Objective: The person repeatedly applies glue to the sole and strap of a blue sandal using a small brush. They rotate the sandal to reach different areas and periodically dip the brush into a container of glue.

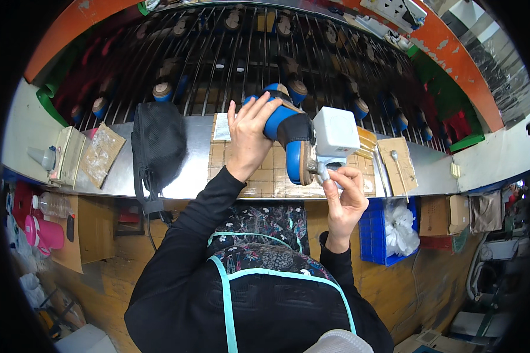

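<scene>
Head view showed a blue-and-black shoe point(293, 128) with a tan sole edge, held above a brown taped cardboard sheet point(266, 181). The step seemed to be working its end beside a small grey fitting point(322, 171); the next move likely called for steady support. The left hand point(252, 134) clasped its smooth, curved side, fingers slightly apart; the right hand point(347, 203) had thumb and forefinger nearly together, any pinch unclear. A white rounded box point(336, 131) stood alongside.
</scene>
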Demonstrator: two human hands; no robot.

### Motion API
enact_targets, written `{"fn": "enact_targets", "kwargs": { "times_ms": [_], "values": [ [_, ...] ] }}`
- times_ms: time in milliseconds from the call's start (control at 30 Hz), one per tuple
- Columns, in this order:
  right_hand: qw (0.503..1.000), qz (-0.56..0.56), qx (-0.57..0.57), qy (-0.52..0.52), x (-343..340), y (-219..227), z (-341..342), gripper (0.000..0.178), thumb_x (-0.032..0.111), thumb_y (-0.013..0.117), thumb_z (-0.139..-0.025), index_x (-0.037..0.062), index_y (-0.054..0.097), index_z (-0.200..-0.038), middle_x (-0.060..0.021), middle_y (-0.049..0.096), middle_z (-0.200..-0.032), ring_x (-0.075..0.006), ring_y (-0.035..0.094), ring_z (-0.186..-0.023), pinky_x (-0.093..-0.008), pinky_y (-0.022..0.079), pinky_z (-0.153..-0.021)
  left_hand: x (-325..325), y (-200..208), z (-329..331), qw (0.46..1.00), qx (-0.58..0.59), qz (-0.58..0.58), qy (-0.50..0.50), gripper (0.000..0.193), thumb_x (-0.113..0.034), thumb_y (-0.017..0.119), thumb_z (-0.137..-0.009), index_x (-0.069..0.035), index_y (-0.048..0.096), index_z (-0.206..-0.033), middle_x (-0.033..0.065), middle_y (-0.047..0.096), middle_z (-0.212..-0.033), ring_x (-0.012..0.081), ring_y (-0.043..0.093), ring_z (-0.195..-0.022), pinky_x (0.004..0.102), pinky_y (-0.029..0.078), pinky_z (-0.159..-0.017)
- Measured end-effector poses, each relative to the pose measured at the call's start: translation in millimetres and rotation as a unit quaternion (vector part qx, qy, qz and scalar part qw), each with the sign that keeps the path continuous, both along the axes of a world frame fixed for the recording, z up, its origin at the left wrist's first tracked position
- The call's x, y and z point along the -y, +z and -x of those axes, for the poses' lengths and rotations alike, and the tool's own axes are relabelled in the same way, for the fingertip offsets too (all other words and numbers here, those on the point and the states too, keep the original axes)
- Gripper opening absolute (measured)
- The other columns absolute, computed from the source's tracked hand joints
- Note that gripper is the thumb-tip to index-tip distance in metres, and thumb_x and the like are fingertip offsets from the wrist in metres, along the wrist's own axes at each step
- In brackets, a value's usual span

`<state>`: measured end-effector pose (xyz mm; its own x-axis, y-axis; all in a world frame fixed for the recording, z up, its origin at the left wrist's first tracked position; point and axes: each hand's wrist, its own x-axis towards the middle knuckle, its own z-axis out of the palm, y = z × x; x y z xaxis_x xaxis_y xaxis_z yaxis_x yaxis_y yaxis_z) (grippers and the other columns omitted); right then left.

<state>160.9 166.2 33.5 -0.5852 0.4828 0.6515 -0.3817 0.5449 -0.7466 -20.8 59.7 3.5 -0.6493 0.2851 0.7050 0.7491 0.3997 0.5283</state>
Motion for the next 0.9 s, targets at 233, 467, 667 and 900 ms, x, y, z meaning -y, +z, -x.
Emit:
{"fn": "enact_targets", "kwargs": {
  "times_ms": [233,467,667,900],
  "values": [
    [0.999,-0.035,0.001,0.031,-16.6,20.0,5.6,0.019,-0.003,0.071,-0.081,0.0002,0.072,-0.1,-0.0065,0.056,-0.095,-0.0125,0.056,-0.081,-0.0221,0.048,-0.064,0.5,11.0,-15.5,0.988,0.103,0.028,-0.116,0.048,-0.019,0.081,-0.068,-0.018,0.064,-0.113,0.0084,0.071,-0.105,0.0265,0.066,-0.105,0.0588,0.023,-0.108],
    [0.995,-0.078,0.01,0.066,-33.6,34.4,20.5,0.019,0.0,0.073,-0.079,0.0026,0.073,-0.098,-0.0056,0.056,-0.093,-0.0121,0.056,-0.081,-0.0228,0.044,-0.063,4.0,14.2,-20.3,0.936,0.242,0.073,-0.243,0.06,-0.005,0.082,-0.052,-0.009,0.063,-0.108,0.0147,0.071,-0.086,0.0357,0.068,-0.086,0.0395,0.052,-0.08],
    [0.991,-0.073,0.044,0.1,-42.0,32.6,25.7,0.018,0.0,0.073,-0.078,0.002,0.073,-0.097,-0.0058,0.057,-0.092,-0.0134,0.056,-0.082,-0.0229,0.045,-0.066,8.0,5.0,-25.6,0.833,0.398,0.117,-0.366,0.077,-0.011,0.088,-0.043,-0.004,0.061,-0.115,0.0139,0.07,-0.101,0.0295,0.067,-0.097,0.0359,0.05,-0.088],
    [0.986,-0.029,0.091,0.137,-48.1,14.2,21.5,0.018,0.001,0.074,-0.078,-0.0003,0.072,-0.097,-0.0076,0.058,-0.092,-0.0157,0.056,-0.086,-0.026,0.045,-0.074,14.0,-1.8,-40.5,0.671,0.572,0.056,-0.469,0.063,0.004,0.089,-0.048,0.002,0.064,-0.106,0.0111,0.07,-0.098,0.0191,0.066,-0.092,0.0306,0.054,-0.082]
  ]
}}
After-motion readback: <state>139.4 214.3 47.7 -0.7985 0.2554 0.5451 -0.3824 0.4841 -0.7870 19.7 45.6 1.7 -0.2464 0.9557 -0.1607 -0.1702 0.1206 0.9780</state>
